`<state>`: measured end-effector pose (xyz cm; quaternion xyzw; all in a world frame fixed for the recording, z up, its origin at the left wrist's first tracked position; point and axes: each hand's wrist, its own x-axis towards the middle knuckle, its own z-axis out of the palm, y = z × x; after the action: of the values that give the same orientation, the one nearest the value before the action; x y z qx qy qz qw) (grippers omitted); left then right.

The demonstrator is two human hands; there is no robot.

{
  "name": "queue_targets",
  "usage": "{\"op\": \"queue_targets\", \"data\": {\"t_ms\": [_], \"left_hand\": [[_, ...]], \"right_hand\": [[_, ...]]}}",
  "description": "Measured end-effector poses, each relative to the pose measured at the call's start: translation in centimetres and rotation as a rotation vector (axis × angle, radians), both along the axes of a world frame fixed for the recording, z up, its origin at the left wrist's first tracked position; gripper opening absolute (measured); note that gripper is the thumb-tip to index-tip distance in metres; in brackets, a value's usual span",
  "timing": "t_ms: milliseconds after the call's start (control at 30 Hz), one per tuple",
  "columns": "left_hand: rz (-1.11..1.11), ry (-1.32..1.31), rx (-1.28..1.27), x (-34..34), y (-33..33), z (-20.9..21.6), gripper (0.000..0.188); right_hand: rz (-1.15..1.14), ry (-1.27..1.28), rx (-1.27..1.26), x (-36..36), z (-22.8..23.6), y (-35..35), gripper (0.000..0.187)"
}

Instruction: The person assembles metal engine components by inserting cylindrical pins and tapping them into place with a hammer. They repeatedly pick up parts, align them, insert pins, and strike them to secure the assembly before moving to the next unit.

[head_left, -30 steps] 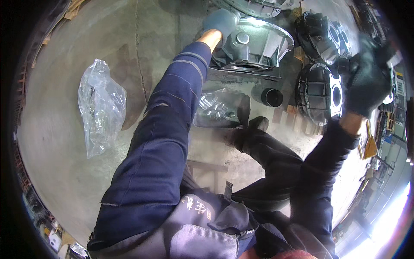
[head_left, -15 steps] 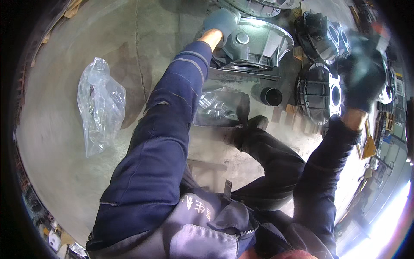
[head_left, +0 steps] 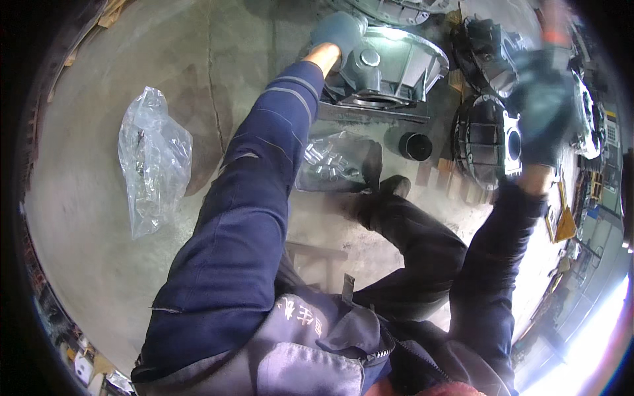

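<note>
My left hand (head_left: 337, 34), in a grey-blue glove, is closed at the far left edge of a grey cast-metal housing (head_left: 403, 66). What its curled fingers hold, if anything, is hidden. The housing has a wide flanged rim, ribs, a round boss and an opening low on its near side. On the right, my gloved right hand (head_left: 543, 109) is raised and smeared by motion. It is closed round a tool (head_left: 557, 33) with a red-orange part sticking out past the fist; its kind is too blurred to tell.
More castings (head_left: 487, 142) stand to the right, partly on wooden boards. A clear bag of metal sleeves (head_left: 333, 162) and a dark cylindrical cup (head_left: 416, 146) lie nearer me. Another clear plastic bag (head_left: 155, 162) is on the floor at left.
My right hand and the tool have swung left, and the tool's red part now points up and away. My left hand and the housing stay put.
</note>
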<state>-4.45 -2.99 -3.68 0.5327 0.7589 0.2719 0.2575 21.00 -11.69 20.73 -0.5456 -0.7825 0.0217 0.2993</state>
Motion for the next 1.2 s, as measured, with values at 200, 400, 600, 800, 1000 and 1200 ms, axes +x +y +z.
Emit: {"op": "queue_targets", "data": {"t_ms": [200, 400, 600, 800, 1000, 1200], "left_hand": [[-0.074, 0.144, 0.078, -0.5, 0.4, 0.4, 0.057], [-0.132, 0.091, 0.035, -0.5, 0.1, -0.4, 0.053], [-0.034, 0.063, 0.003, 0.0, 0.2, -0.1, 0.052], [-0.309, 0.169, 0.003, -0.6, -0.1, 0.7, 0.055], [-0.040, 0.028, -0.080, -0.5, -0.5, 0.6, 0.057], [-0.011, 0.124, -0.030, -0.5, -1.1, 2.2, 0.065]], "right_hand": [[0.359, 0.867, -0.560, -3.2, -11.6, -2.1, 0.051], [0.040, -0.329, -0.322, 1.4, -12.8, -1.7, 0.037], [0.103, 0.351, 0.108, 1.0, -3.6, 1.1, 0.017], [-0.135, -0.388, -0.494, -1.6, -17.5, -5.0, 0.042], [-0.244, 0.460, -0.867, -0.2, -20.5, -13.0, 0.028], [-0.405, 0.825, -1.403, 1.0, -31.3, -22.0, 0.015]]}}
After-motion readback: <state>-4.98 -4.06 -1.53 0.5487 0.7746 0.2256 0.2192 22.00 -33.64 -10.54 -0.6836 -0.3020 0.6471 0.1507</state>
